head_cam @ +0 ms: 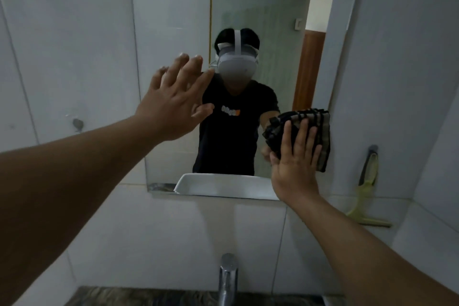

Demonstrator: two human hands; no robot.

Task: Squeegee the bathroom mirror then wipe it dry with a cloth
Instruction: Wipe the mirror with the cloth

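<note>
One flat right hand (295, 156) presses the cloth (301, 136) against the mirror (273, 45), fingers spread.

We see both forearms run out of view, the left past the left edge, the right past the bottom right corner. The right hand (295, 159) lies flat over the lower left part of the folded checked cloth (313, 131), hiding that part. The cloth in turn hides the lower right corner of the mirror (273, 20). The left hand (173, 104) covers a patch of glass near the mirror's left edge; whether it touches, we cannot tell. The tap (228, 278) is cut off at the bottom edge, as is the dark counter (149, 297). The print on the reflected shirt is too blurred to read.
</note>
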